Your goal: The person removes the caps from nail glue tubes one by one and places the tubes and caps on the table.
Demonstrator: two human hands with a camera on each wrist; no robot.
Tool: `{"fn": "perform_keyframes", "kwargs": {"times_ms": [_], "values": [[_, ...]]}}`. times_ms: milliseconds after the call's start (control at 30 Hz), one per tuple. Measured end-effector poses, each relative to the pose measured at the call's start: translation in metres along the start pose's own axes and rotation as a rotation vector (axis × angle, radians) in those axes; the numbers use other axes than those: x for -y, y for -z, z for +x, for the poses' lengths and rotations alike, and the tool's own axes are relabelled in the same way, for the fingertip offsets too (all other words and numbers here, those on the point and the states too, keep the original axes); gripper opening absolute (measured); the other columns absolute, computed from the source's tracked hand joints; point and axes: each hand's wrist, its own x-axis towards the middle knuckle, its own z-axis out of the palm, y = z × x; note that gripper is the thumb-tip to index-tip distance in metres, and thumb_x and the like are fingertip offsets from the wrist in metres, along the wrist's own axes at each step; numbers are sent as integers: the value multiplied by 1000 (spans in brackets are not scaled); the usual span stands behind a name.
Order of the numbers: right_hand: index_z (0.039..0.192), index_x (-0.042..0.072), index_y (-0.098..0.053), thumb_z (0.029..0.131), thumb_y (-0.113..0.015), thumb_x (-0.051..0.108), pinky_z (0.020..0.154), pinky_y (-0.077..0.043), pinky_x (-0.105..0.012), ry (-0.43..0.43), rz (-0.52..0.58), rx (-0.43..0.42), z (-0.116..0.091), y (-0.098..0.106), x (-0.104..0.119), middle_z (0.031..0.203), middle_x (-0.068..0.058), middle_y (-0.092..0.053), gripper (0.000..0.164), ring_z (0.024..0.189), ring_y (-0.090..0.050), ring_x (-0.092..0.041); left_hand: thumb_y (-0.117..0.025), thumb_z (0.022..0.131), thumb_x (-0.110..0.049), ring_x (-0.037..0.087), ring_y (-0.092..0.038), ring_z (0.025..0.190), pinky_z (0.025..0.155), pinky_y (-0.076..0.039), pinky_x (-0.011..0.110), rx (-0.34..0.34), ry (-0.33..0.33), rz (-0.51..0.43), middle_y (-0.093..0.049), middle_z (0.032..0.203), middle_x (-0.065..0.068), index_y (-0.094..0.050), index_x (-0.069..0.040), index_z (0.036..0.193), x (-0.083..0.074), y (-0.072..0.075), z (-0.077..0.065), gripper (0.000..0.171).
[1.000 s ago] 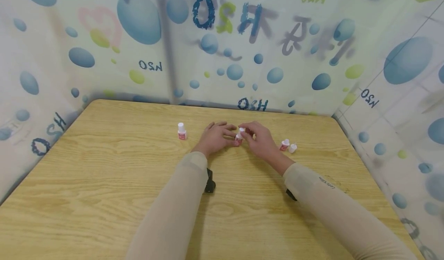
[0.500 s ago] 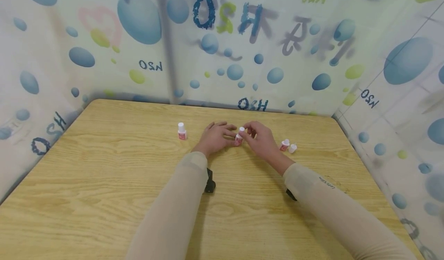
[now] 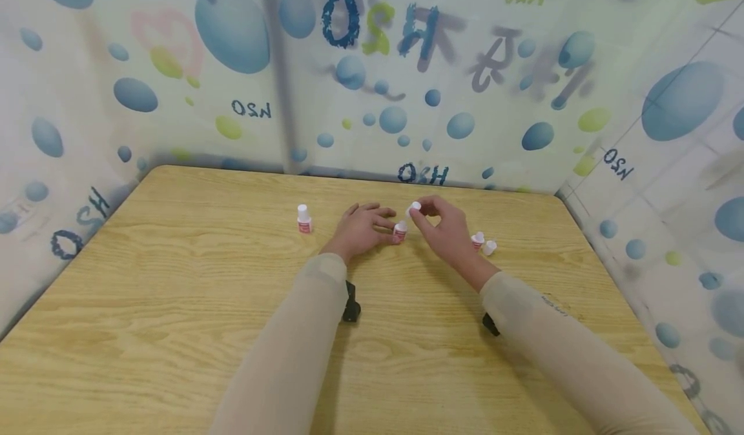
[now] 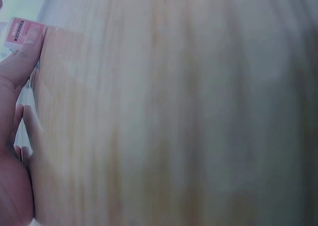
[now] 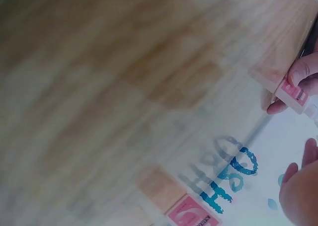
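My left hand (image 3: 363, 230) lies on the table and pinches a small white bottle (image 3: 400, 233) with a pink-red label between thumb and finger. That bottle stands upright, its white neck uncovered. In the left wrist view my thumb presses the label of the bottle (image 4: 22, 31). Just above and to the right, my right hand (image 3: 444, 228) pinches a white cap (image 3: 414, 207), apart from the bottle. Right of that hand stands a second uncapped bottle (image 3: 477, 241), partly hidden by it, with a loose cap (image 3: 490, 248) beside it. A third bottle (image 3: 305, 219), capped, stands left of my left hand.
The wooden table (image 3: 192, 280) carries all of these. Behind it hangs a patterned curtain (image 3: 372, 99) with blue and green spots, meeting the table's far edge. A similarly patterned wall (image 3: 668, 196) borders the right side.
My right hand has lifted the cap off the bottle's neck and moved it slightly up and to the right. My left hand and the held bottle have stayed in place.
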Motion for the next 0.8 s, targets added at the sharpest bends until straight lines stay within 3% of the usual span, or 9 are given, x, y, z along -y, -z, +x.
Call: {"fn": "perform_keyframes", "kwargs": {"times_ms": [167, 267, 400, 500, 633, 800], "values": [[139, 4, -67, 109, -62, 16, 94, -61, -49, 63, -34, -17, 0, 7, 0, 114, -17, -73, 33, 102, -71, -31, -73, 98, -53, 22, -30, 164, 137, -6, 56, -4, -4, 14, -53, 163, -12, -75, -31, 136, 2, -2, 1, 44], [143, 6, -66, 112, -57, 18, 89, -61, -40, 52, -52, -18, 0, 13, 1, 115, -17, -74, 34, 100, -71, -30, -74, 97, -53, 21, -30, 164, 137, -6, 55, -7, 0, 8, -53, 163, -12, -75, -30, 136, 2, -2, 1, 45], [134, 7, -67, 111, -59, 31, 79, -59, -27, -71, 27, -17, -1, 23, 4, 114, -20, -75, 35, 101, -72, -37, -74, 96, -53, 21, -30, 164, 138, -6, 55, -8, 1, -9, -54, 162, -12, -75, -29, 136, 2, -1, 1, 46], [126, 6, -65, 107, -66, 36, 75, -58, -24, -191, 104, -9, -3, 28, 6, 113, -20, -75, 36, 102, -72, -40, -75, 96, -54, 21, -31, 164, 138, -6, 54, -11, 1, -16, -54, 162, -13, -75, -30, 136, 2, -2, 2, 47], [121, 5, -62, 103, -72, 33, 78, -60, -29, -306, 127, 13, -7, 30, 5, 114, -16, -72, 35, 97, -71, -31, -75, 95, -54, 21, -31, 163, 138, -6, 54, -18, 1, -23, -53, 163, -13, -74, -30, 136, 3, -3, 2, 48], [143, 5, -62, 108, -65, 22, 92, -63, -46, -315, 152, 109, -9, 26, 1, 127, -19, -65, 39, 102, -68, -29, -75, 95, -55, 21, -31, 164, 138, -6, 54, -18, 3, -25, -53, 163, -13, -75, -30, 136, 2, -3, 2, 48]]}}
